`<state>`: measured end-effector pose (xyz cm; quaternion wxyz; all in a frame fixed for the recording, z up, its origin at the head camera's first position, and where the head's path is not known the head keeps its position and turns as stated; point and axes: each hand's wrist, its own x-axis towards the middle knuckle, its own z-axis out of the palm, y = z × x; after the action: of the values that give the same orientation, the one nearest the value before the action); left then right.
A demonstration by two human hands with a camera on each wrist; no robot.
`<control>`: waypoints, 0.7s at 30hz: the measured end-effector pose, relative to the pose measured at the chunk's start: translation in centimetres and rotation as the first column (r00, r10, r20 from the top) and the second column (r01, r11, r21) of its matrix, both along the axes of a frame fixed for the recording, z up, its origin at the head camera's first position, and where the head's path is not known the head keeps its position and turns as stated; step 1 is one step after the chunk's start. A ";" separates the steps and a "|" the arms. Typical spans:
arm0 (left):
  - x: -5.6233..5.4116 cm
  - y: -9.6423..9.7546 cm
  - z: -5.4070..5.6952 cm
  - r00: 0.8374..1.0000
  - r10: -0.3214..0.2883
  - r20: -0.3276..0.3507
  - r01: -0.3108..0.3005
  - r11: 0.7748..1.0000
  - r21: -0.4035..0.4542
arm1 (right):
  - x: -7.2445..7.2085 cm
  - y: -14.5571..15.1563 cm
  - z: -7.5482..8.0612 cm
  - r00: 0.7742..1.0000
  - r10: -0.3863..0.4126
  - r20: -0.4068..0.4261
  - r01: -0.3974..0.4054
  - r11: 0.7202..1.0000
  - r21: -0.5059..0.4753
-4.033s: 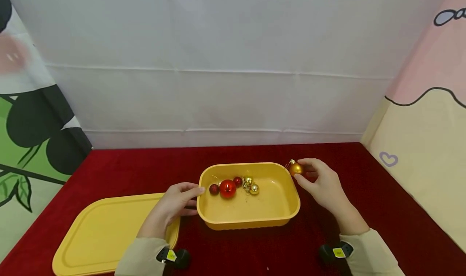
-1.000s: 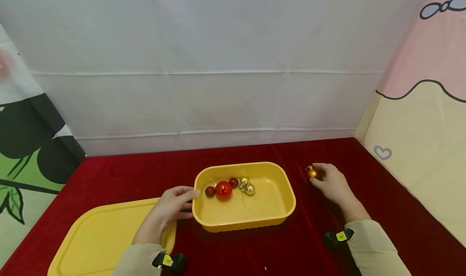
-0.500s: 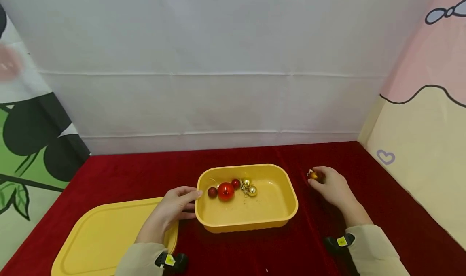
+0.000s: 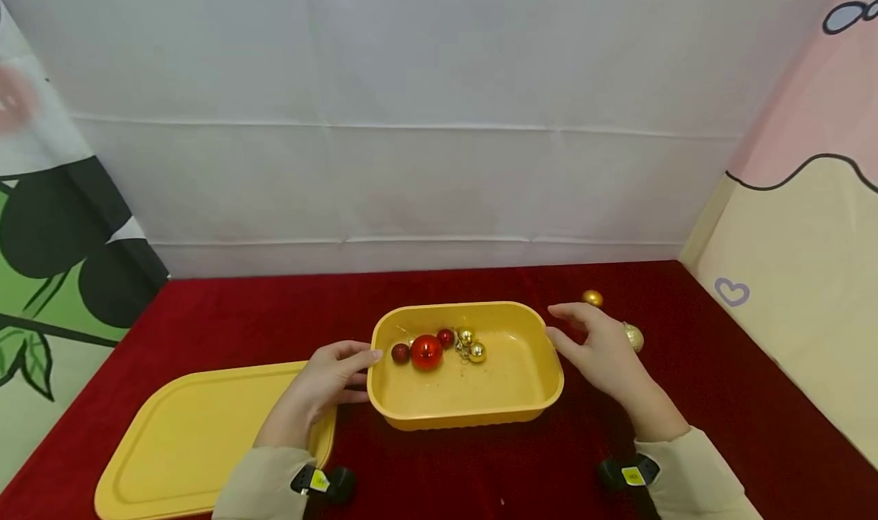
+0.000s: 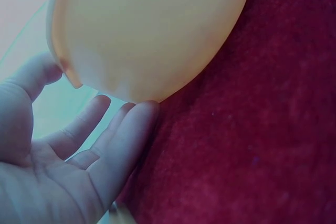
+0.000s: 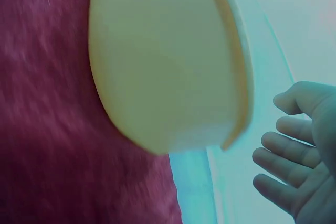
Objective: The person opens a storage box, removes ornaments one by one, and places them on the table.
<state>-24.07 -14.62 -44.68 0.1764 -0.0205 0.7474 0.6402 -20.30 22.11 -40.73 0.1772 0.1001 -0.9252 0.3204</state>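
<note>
A shallow yellow plastic box (image 4: 521,383) stands at the middle of the red cloth. It holds a large shiny red bauble (image 4: 426,352), a small dark red bauble (image 4: 401,354), another small red bauble (image 4: 446,338) and several small gold baubles (image 4: 477,352). My left hand (image 4: 328,379) holds its left end, thumb at the rim and fingers against the outer wall, as the left wrist view (image 5: 79,150) also shows. Just off the right end, my right hand (image 4: 604,348) has extended, spread fingers and nothing in them. Beyond it lie a gold bauble (image 4: 593,298) and a pale glittery bauble (image 4: 634,337).
A flat yellow lid (image 4: 199,436) lies at the left, partly under my left forearm. The red cloth (image 4: 439,474) covers the table. A white sheet (image 4: 425,162) rises behind it, with printed cloths on the left and right sides.
My right hand carried the gold bauble from the box's right end to the right, let go of it on the cloth, and came back empty toward the box. The left hand stayed at the box.
</note>
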 end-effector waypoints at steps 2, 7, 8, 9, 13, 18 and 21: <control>0.1 0.0 0.1 1.000 0.003 0.004 -0.003 1.000 0.003 | 0.1 -0.7 -0.1 0.999 0.037 -0.023 -0.038 0.999 -0.016; 0.1 0.1 0.0 1.000 0.016 0.009 -0.016 1.000 0.015 | 0.1 -1.8 -0.8 0.996 0.073 -0.047 -0.073 0.997 0.005; 0.1 0.1 -0.1 1.000 0.021 0.012 -0.022 1.000 0.016 | 0.1 -2.0 -0.8 0.996 0.075 -0.048 -0.075 0.997 0.014; 0.1 0.1 -0.1 1.000 0.025 0.011 -0.025 1.000 0.019 | 0.1 -2.2 -0.9 0.996 0.076 -0.050 -0.075 0.997 0.023; 0.0 0.1 -0.1 1.000 0.023 0.005 -0.023 0.999 0.022 | -0.2 -2.8 -0.6 0.994 0.094 -0.059 -0.090 0.994 0.060; -0.1 0.1 -0.2 1.000 0.019 0.009 -0.019 1.000 0.021 | -0.7 -3.7 -0.2 0.990 0.135 -0.046 -0.132 0.989 0.064; -0.1 0.1 -0.2 1.000 0.024 0.014 -0.024 1.000 0.014 | -0.9 -4.5 -0.1 0.987 0.152 -0.057 -0.149 0.987 0.055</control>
<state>-24.20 -14.52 -44.87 0.1740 -0.0325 0.7412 0.6475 -21.21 17.64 -40.79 0.1782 0.1838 -0.9169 0.3061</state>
